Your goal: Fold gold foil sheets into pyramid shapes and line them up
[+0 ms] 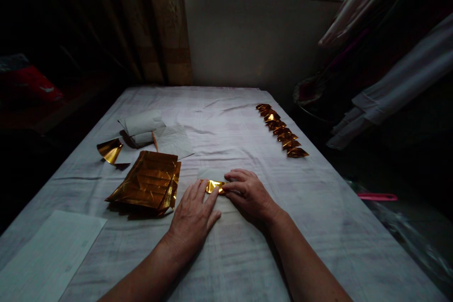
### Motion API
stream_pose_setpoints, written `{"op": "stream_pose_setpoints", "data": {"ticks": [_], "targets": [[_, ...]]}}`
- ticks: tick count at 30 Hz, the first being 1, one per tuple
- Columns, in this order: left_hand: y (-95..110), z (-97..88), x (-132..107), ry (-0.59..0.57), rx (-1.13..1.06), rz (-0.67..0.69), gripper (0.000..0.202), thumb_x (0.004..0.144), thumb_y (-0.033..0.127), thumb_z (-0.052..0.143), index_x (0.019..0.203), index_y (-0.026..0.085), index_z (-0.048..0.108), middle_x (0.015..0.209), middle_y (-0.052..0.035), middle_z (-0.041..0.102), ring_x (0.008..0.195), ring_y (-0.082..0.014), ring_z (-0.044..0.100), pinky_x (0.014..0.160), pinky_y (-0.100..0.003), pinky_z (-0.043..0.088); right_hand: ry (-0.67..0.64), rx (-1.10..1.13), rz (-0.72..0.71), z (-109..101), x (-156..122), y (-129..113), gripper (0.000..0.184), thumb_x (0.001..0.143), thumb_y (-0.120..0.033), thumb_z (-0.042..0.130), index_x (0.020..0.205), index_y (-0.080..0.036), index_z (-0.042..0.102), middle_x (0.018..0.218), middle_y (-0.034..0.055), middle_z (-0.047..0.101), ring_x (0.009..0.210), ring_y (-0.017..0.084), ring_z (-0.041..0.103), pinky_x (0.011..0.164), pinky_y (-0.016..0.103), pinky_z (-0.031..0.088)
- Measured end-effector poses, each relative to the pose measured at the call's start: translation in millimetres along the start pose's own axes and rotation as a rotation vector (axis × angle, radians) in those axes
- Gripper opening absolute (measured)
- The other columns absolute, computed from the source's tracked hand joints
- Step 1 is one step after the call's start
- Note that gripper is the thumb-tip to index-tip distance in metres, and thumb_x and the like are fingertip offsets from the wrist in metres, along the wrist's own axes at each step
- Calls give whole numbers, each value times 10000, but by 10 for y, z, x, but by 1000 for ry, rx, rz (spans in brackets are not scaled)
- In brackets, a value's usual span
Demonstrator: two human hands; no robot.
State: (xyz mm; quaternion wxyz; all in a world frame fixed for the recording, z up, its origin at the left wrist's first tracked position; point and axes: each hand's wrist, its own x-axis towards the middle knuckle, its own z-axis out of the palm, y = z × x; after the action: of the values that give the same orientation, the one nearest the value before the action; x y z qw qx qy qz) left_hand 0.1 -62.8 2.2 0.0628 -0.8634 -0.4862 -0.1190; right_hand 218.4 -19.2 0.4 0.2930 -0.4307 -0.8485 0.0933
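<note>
A small folded piece of gold foil paper (215,186) lies flat on the cloth-covered table between my hands. My left hand (194,207) rests on its left side with the fingers stretched out and lying flat. At the paper's right end, my right hand (249,193) has its fingers bent, with thumb and fingertips closed on the edge. To the left of my left hand is a stack of gold foil sheets (146,181). Folded gold pieces (278,127) stand in a row along the table's right side.
Behind the stack lie whitish paper wrapping (143,123) and a curled gold scrap (110,151). A pale sheet (53,250) covers the near left corner of the table (219,104). Clothes (396,80) hang at the right, above a pink handle (377,196).
</note>
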Motion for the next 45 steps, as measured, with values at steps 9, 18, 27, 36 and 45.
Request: {"op": "stream_pose_setpoints", "data": {"ticks": [9,18,27,36,45], "targets": [[18,-64,41,3,14,-16,472,895,498,602,1291,241,620,1367,-146,600,1268,-342,543,1095,-585,368,38,-4,44,21,-31,78,126,869,-275,692,969,-302,764,1116,49,727,1130,231,625,979,440,478],[32,4,20,-5,5,61,497,966,456,492,1367,166,542,1419,-122,569,1314,-292,515,1137,-508,341,57,12,85,55,0,44,96,893,-275,660,936,-260,745,1115,53,725,1128,232,621,978,430,460],[20,14,20,-7,3,69,522,972,467,471,1392,161,518,1431,-127,556,1314,-294,513,1124,-482,360,91,14,177,69,61,-55,68,884,-263,657,877,-249,723,1102,58,724,1110,235,626,969,430,450],[23,3,31,-17,-14,65,525,966,458,488,1397,159,509,1423,-135,562,1306,-303,517,1122,-488,353,105,6,221,125,92,-77,86,889,-286,651,832,-243,700,1094,67,719,1108,240,621,956,428,437],[27,-31,42,-17,-40,62,549,962,423,504,1460,203,434,1426,-120,555,1311,-290,506,1131,-485,341,107,5,228,127,97,-96,64,875,-245,657,818,-242,686,1086,55,713,1110,230,614,955,417,431]]}}
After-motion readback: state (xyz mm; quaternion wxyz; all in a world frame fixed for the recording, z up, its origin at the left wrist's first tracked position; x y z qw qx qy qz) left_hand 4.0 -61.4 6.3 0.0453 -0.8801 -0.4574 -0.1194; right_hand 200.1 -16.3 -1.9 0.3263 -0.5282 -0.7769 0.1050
